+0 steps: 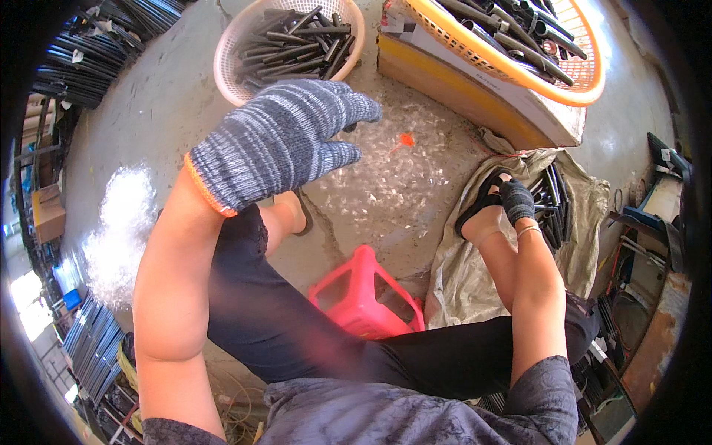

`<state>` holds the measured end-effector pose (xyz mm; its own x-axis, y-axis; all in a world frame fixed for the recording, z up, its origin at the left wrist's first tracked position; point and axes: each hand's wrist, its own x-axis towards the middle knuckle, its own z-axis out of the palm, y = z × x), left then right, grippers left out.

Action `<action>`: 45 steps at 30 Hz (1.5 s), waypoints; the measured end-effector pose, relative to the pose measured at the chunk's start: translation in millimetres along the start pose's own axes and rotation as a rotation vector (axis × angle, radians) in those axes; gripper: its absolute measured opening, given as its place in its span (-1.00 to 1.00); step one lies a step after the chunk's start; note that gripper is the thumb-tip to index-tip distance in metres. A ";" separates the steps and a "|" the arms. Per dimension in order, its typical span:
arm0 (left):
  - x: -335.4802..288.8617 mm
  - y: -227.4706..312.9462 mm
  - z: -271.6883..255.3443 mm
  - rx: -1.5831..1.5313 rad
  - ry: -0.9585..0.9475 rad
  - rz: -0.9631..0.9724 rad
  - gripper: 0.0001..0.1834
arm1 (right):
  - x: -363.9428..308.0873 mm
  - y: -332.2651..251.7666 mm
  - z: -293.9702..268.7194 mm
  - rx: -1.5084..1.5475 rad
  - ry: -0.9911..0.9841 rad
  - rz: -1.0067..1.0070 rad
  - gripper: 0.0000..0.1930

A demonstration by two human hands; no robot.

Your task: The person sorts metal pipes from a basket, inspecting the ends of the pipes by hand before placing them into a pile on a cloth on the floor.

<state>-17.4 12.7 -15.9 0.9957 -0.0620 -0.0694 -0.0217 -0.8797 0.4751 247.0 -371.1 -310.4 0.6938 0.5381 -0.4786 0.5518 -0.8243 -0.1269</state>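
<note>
My left hand (282, 141), in a grey striped knit glove with an orange cuff, is raised in front of a pale plastic basket (225, 63) of short black tubes (297, 48). Its thumb and fingers are apart, and nothing shows between them. My right hand (517, 200), in a dark grey glove, is low at the right beside my sandalled foot (482, 204). Those fingers look curled, and what they hold, if anything, is hidden. Just right of that hand, a heap of black tubes (552, 204) lies on a crumpled beige sack (467, 274).
An orange basket (589, 93) of dark tubes rests on a cardboard box (475, 89). A red plastic stool (363, 289) stands between my legs. Plastic scraps (400, 167) litter the floor. Clear plastic wrap (122, 230) and long-tube stacks (81, 70) are at the left.
</note>
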 end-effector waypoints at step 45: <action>90.6 26.9 55.9 0.115 -0.577 -0.429 -0.46 | 100.3 294.3 11.0 0.479 0.211 0.437 -0.61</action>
<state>67.2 -43.0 -58.4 0.7129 0.0885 -0.6957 0.3192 -0.9242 0.2095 473.8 -561.7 -405.3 0.9086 0.1206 -0.3998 -0.0317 -0.9347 -0.3540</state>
